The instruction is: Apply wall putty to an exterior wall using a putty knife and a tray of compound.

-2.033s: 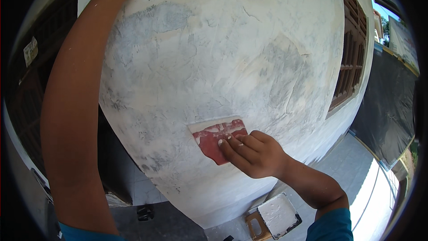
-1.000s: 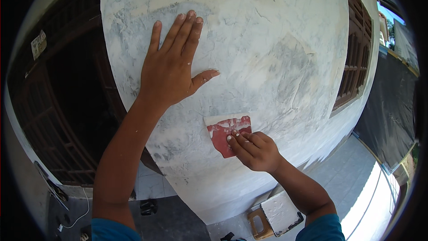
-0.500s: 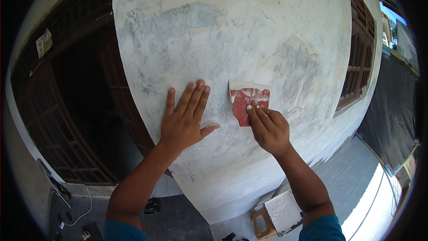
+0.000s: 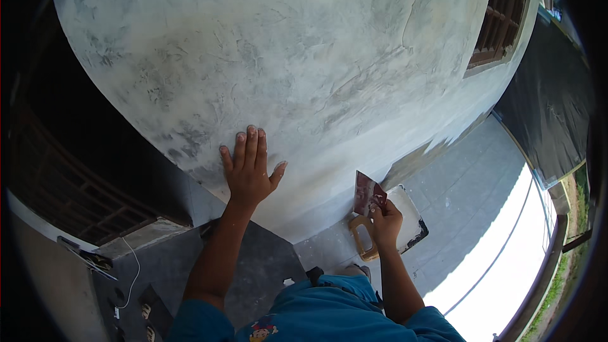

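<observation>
Facing a broad plastered wall (image 4: 285,76), mottled chalky white and slate grey, roughened by thin ridges and cracks. Below it, grey floor tiles (image 4: 453,180), crossed by a bright patch of sunlight. To the right, a creased black sheet (image 4: 548,101); on the left, dark brown latticework (image 4: 69,183). At the upper right, a barred brown window (image 4: 503,16). Along the lower edge, a blue shirt (image 4: 323,310), out of sight half a second ago except for its sleeves. Near the wall's foot, a shallow rectangular tray (image 4: 416,237) with a dark-smeared edge, next to a tan stand (image 4: 369,254) with a rounded opening. Resting the left hand (image 4: 248,174) palm-first on the plaster, spread wide and empty. Pinching a thin, squarish scraper (image 4: 367,193), dull red with pale smears, between thumb and fingers of the right hand (image 4: 387,218). Flat on the wall earlier, now lower, off the plaster and overlapping the tray in view
</observation>
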Demonstrator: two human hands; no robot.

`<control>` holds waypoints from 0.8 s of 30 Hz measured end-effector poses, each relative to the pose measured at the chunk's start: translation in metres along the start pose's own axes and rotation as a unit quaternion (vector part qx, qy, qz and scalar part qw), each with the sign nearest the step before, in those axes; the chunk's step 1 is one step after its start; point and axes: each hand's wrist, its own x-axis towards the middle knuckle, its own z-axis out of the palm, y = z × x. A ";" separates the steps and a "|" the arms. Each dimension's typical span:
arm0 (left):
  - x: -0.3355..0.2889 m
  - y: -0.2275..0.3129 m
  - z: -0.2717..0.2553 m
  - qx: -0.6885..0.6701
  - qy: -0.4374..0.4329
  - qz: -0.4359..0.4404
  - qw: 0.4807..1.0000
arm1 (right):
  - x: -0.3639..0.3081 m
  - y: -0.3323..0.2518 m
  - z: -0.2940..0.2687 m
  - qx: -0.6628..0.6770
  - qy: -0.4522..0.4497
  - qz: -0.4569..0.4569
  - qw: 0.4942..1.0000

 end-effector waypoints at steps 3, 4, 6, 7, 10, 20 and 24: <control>-0.053 0.050 0.029 -0.032 -0.047 -0.009 0.998 | -0.012 0.049 -0.031 0.096 0.038 0.091 0.990; -0.069 0.068 0.038 -0.072 -0.092 -0.029 0.993 | -0.015 0.064 -0.042 0.139 0.065 0.129 0.980; -0.097 0.101 0.048 -0.135 -0.170 -0.048 0.975 | -0.018 0.087 -0.064 0.211 0.096 0.189 0.954; -0.109 0.113 0.052 -0.139 -0.183 -0.043 0.972 | -0.019 0.096 -0.074 0.229 0.107 0.223 0.942; -0.135 0.156 0.058 -0.200 -0.289 -0.105 0.930 | -0.014 0.113 -0.100 0.233 0.157 0.235 0.931; -0.243 0.320 0.099 -0.416 -0.578 -0.455 0.534 | 0.018 0.290 -0.175 -0.128 0.111 0.335 0.927; -0.273 0.397 0.127 -0.509 -0.543 -0.654 0.133 | 0.054 0.333 -0.185 -0.304 0.024 0.253 0.918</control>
